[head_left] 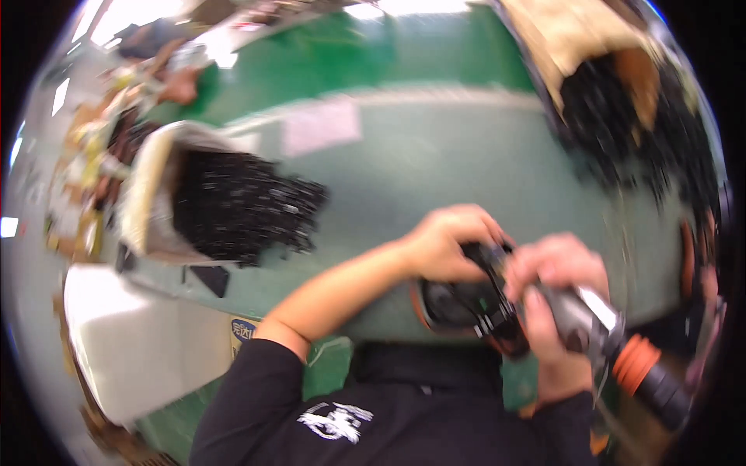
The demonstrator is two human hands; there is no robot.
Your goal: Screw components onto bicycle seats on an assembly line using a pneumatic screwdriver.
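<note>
The left hand (458,241) is closed on a small black part (489,260) in front of the person, at the near side of the table (435,171). Just to its right, the right hand (556,279) is wrapped around a grey hand tool (575,314), whose orange band (637,363) and black end lie off toward the near right. The two hands are close together, with the part between them; the blur is too strong to tell whether the tool touches it.

Below the left hand, at the near edge, is a black dish (454,303) with an orange rim, partly covered by the hand and the part. To the left, a box (144,190) lies on its side, its mouth to the right, with a heap of black pieces (241,206) spilling onto the table. A flat black piece (211,279) lies just nearer than that heap. Far right, a tan box (563,39) also spills black pieces, which crowd the table's right side. A pale sheet of paper (322,124) lies toward the far side, left of the middle. At the near left, beside the table, is a white box (140,342).
</note>
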